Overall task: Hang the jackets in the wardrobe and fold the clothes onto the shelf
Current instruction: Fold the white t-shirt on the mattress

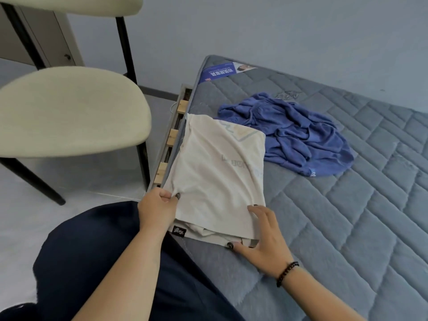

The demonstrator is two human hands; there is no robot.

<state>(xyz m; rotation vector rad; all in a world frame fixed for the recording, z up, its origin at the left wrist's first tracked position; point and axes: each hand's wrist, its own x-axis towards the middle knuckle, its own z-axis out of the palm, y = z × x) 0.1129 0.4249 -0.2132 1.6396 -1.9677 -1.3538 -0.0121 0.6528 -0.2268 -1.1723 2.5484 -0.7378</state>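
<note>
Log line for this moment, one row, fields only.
stage: folding | left hand: pinches cream shirt edge | right hand: at shirt's near corner | blue garment: crumpled, unfolded | surface: mattress
</note>
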